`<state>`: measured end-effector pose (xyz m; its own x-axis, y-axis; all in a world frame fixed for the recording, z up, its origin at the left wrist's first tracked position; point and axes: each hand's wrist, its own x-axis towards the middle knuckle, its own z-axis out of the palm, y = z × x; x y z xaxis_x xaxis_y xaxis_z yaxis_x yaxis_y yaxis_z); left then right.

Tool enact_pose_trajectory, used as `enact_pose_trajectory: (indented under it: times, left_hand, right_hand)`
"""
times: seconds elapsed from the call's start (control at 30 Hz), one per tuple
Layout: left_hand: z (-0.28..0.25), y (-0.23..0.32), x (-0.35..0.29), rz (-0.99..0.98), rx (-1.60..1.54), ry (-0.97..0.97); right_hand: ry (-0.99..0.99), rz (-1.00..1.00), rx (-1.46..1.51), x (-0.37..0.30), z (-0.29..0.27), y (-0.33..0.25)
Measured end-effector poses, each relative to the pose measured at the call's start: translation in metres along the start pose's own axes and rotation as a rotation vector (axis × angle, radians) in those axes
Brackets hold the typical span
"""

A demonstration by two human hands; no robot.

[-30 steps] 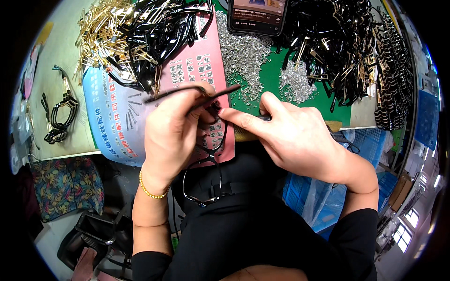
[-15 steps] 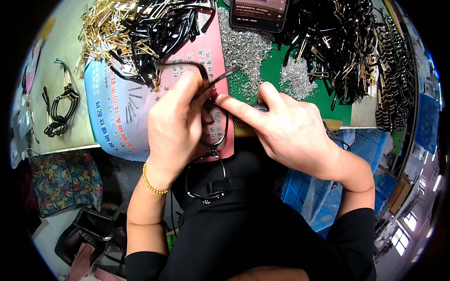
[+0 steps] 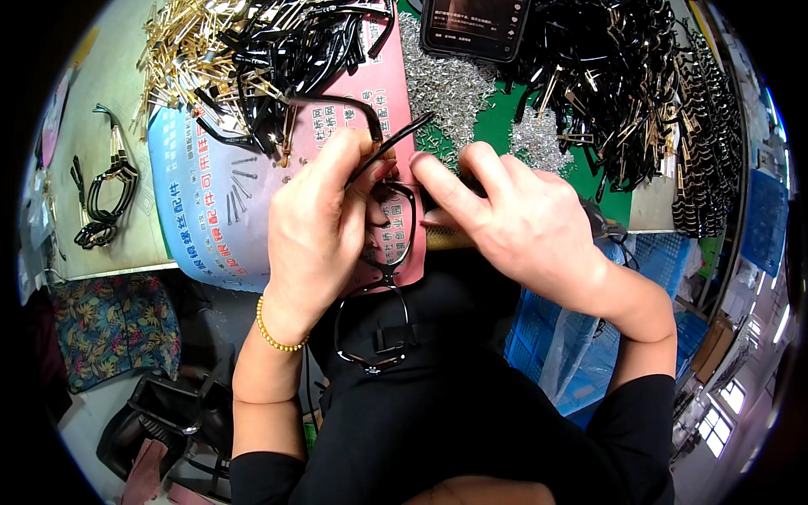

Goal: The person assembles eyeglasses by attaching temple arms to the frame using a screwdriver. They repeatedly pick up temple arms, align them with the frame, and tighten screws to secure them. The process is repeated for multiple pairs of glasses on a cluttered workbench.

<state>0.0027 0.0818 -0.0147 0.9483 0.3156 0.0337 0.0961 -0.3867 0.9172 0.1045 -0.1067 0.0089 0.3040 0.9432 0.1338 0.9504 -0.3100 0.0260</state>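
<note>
My left hand (image 3: 316,223) is closed around a corner of a black eyeglass frame (image 3: 413,231). The frame hangs down over the mat's front edge toward my lap, its second rim lowest. A black temple arm (image 3: 410,133) sticks out past the left fingertips at the same corner; the joint itself is hidden by the fingers. Just right of it, my right hand (image 3: 530,231) curls around a dark hand tool (image 3: 602,222), most of which the palm covers. Its index fingertip is close to the frame's corner, slightly apart from it.
Black and gold temple arms (image 3: 295,50) lie heaped at the back left, more (image 3: 606,84) at the back right. Small silver screws (image 3: 450,88) cover part of the green mat (image 3: 492,126) below a phone (image 3: 471,29). Several assembled frames (image 3: 114,194) rest at far left.
My right index finger has drawn back from the frame's corner, leaving a small gap. The left hand keeps its hold on the frame, nearly in place.
</note>
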Motion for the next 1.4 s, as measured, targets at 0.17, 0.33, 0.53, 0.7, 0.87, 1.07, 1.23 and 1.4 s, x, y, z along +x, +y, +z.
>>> enact_pose_trajectory:
  times: [0.17, 0.33, 0.53, 0.7, 0.87, 1.07, 1.23, 1.4]
  left_hand:
    - [0.001, -0.003, 0.000, 0.025, -0.004, -0.001]
    - [0.004, -0.005, 0.007, -0.017, -0.088, 0.107]
    - [-0.004, -0.005, 0.040, 0.240, -0.266, 0.511]
    - [-0.014, 0.005, 0.006, -0.002, -0.636, 0.554]
    - [-0.021, -0.019, -0.040, 0.177, -0.349, 0.657]
    - [-0.031, -0.041, -0.065, 0.197, 0.400, 0.412]
    - [-0.032, -0.032, -0.077, 0.414, 0.414, 0.414]
    - [-0.014, -0.016, -0.090, 0.542, 0.474, 0.082]
  right_hand:
    - [-0.070, 0.023, 0.061, 0.008, -0.005, -0.001]
    - [-0.072, 0.130, 0.197, 0.003, -0.015, 0.003]
    - [-0.255, 0.286, 0.261, -0.025, -0.040, 0.005]
    - [-0.265, 0.298, 0.249, -0.037, -0.036, 0.004]
    - [-0.283, 0.318, 0.267, -0.033, -0.036, 0.004]
    - [-0.256, 0.318, 0.276, -0.034, -0.029, 0.003]
    - [-0.310, 0.252, 0.186, -0.032, -0.030, 0.003]
    - [-0.322, 0.258, 0.393, -0.028, -0.041, 0.009]
